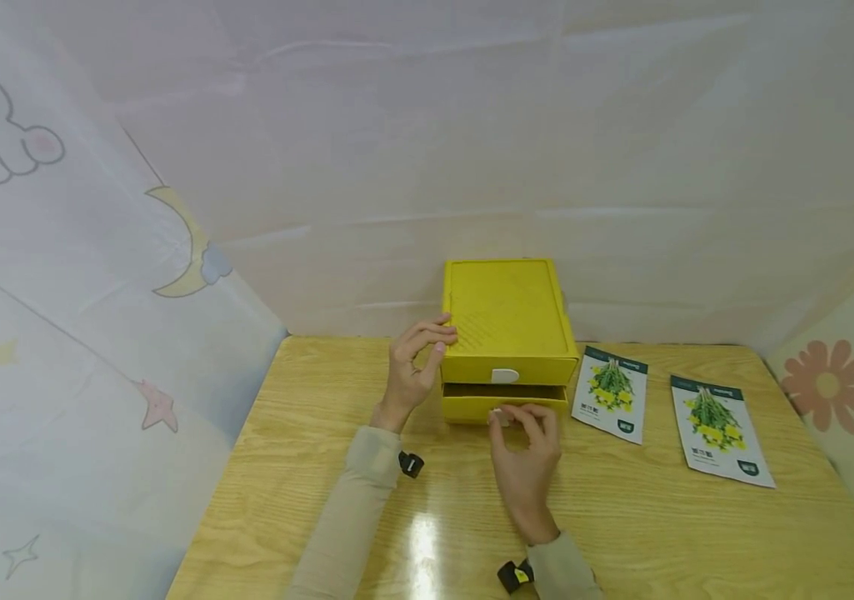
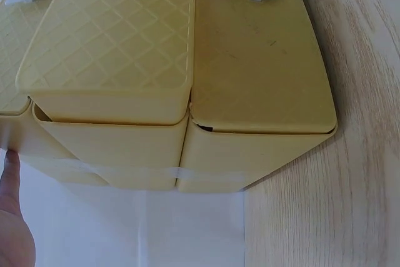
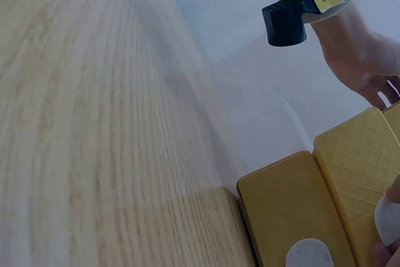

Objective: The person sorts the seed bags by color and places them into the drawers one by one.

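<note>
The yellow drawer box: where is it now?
In the head view, the yellow drawer box stands on the table just right of centre, between the left hand and the nearer packet.

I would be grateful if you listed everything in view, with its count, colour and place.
Drawer unit: one, yellow, on the table's far part
Drawers: three, yellow, stacked in the unit, middle one partly out
Handles: three, white, one per drawer
Printed packets: two, white and green, right of the unit
Table: one, wood-toned, beneath these
Backdrop: pale, printed, around the table
Wrist devices: two, black, at the wrists
Sleeves: two, beige, on the arms
Left hand: one, at the unit's left edge
Right hand: one, pinching the middle handle
</note>
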Demonstrator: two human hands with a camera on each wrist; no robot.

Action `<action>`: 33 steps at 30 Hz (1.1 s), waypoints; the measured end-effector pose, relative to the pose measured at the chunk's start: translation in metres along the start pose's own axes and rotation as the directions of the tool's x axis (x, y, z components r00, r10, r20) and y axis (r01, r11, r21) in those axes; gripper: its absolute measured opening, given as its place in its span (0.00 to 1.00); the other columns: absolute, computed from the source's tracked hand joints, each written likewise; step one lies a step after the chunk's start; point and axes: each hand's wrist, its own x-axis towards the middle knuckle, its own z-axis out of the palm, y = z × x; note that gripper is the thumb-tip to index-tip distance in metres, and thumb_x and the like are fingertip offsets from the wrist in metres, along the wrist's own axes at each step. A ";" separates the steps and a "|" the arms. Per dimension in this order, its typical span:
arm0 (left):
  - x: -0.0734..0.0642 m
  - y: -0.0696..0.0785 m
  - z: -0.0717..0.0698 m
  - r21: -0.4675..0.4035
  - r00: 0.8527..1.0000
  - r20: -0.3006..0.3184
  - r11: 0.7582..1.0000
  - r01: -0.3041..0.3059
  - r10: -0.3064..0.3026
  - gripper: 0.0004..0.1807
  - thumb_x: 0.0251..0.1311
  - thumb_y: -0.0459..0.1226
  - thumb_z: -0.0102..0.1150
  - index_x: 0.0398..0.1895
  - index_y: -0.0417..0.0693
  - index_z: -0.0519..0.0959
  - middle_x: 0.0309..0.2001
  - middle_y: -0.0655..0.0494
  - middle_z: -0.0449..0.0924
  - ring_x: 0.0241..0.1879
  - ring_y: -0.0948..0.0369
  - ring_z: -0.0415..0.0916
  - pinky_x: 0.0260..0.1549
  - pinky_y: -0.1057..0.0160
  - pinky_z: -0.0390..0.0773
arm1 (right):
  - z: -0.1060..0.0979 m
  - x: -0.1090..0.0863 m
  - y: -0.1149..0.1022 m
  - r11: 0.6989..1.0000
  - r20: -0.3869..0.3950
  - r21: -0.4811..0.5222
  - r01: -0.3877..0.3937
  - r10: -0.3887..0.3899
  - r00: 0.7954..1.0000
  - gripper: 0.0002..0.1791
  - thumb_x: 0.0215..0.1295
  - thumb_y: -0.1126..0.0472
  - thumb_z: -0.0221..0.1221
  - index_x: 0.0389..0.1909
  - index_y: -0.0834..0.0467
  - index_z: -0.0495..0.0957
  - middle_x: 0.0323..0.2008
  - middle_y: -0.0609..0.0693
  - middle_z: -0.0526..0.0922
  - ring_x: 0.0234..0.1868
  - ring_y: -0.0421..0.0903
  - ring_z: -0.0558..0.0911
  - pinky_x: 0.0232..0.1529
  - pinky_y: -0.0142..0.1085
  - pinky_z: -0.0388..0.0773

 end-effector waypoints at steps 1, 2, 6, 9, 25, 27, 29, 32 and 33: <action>0.000 0.000 0.000 0.001 1.000 0.001 1.000 0.000 0.000 0.11 0.66 0.30 0.51 0.38 0.37 0.84 0.43 0.44 0.82 0.53 0.42 0.76 0.56 0.48 0.74 | 0.001 -0.001 0.004 1.000 0.001 -0.003 -0.004 0.004 1.000 0.13 0.44 0.77 0.72 0.33 0.66 0.85 0.37 0.61 0.74 0.35 0.58 0.74 0.40 0.27 0.70; 0.000 0.000 0.000 0.003 1.000 0.001 1.000 0.000 0.000 0.11 0.66 0.30 0.50 0.38 0.37 0.84 0.43 0.44 0.82 0.53 0.42 0.76 0.56 0.48 0.74 | 0.001 -0.001 0.007 1.000 0.004 -0.008 -0.009 0.009 1.000 0.13 0.44 0.76 0.73 0.33 0.65 0.85 0.37 0.60 0.74 0.35 0.57 0.75 0.40 0.27 0.70; -0.001 0.000 0.000 0.009 1.000 0.003 1.000 0.004 -0.004 0.11 0.66 0.30 0.50 0.38 0.38 0.84 0.43 0.44 0.82 0.54 0.43 0.76 0.57 0.48 0.74 | 0.003 -0.002 0.019 0.999 0.020 -0.022 -0.029 0.030 0.999 0.12 0.47 0.71 0.74 0.34 0.61 0.86 0.38 0.56 0.75 0.37 0.55 0.75 0.41 0.31 0.71; -0.002 -0.001 0.000 0.010 1.000 0.003 1.000 0.006 -0.006 0.11 0.66 0.30 0.50 0.38 0.37 0.84 0.43 0.44 0.82 0.54 0.43 0.76 0.57 0.48 0.74 | 0.004 -0.002 0.022 0.999 0.022 -0.026 -0.035 0.036 0.999 0.11 0.48 0.69 0.74 0.35 0.60 0.86 0.39 0.55 0.75 0.38 0.53 0.75 0.40 0.35 0.71; -0.003 -0.002 0.001 0.015 1.000 0.002 1.000 0.017 -0.017 0.12 0.67 0.31 0.50 0.39 0.38 0.84 0.43 0.45 0.82 0.55 0.44 0.76 0.56 0.49 0.74 | 0.006 0.012 -0.004 1.000 0.001 -0.003 0.006 -0.006 1.000 0.13 0.43 0.80 0.71 0.32 0.69 0.83 0.35 0.64 0.73 0.34 0.57 0.74 0.38 0.29 0.69; -0.004 -0.002 0.000 0.014 1.000 0.001 1.000 0.016 -0.016 0.12 0.67 0.31 0.50 0.39 0.38 0.84 0.43 0.45 0.82 0.55 0.44 0.76 0.56 0.49 0.74 | 0.007 0.013 -0.003 1.000 -0.001 -0.003 0.014 -0.014 1.000 0.13 0.43 0.80 0.71 0.32 0.69 0.83 0.35 0.64 0.73 0.34 0.58 0.74 0.38 0.29 0.69; -0.004 -0.002 0.000 0.014 1.000 0.001 1.000 0.016 -0.016 0.11 0.67 0.31 0.50 0.39 0.38 0.84 0.43 0.45 0.82 0.55 0.44 0.76 0.56 0.49 0.74 | 0.007 0.013 -0.003 1.000 -0.003 -0.004 0.019 -0.019 1.000 0.13 0.43 0.80 0.70 0.32 0.69 0.83 0.35 0.64 0.73 0.33 0.58 0.74 0.38 0.29 0.69; -0.004 -0.003 0.000 0.009 1.000 0.001 1.000 0.019 -0.019 0.11 0.67 0.31 0.50 0.39 0.38 0.84 0.43 0.45 0.82 0.55 0.44 0.76 0.56 0.49 0.74 | 0.008 0.014 -0.002 1.000 -0.003 -0.007 0.016 -0.016 1.000 0.13 0.43 0.80 0.70 0.32 0.69 0.83 0.34 0.64 0.73 0.33 0.58 0.74 0.37 0.29 0.69; -0.004 -0.003 0.000 0.007 1.000 0.001 1.000 0.020 -0.020 0.11 0.67 0.31 0.50 0.39 0.38 0.84 0.43 0.45 0.82 0.55 0.44 0.76 0.56 0.49 0.74 | 0.008 0.014 -0.002 1.000 -0.001 -0.006 0.013 -0.013 1.000 0.12 0.43 0.80 0.70 0.32 0.69 0.83 0.34 0.64 0.73 0.33 0.58 0.74 0.38 0.28 0.69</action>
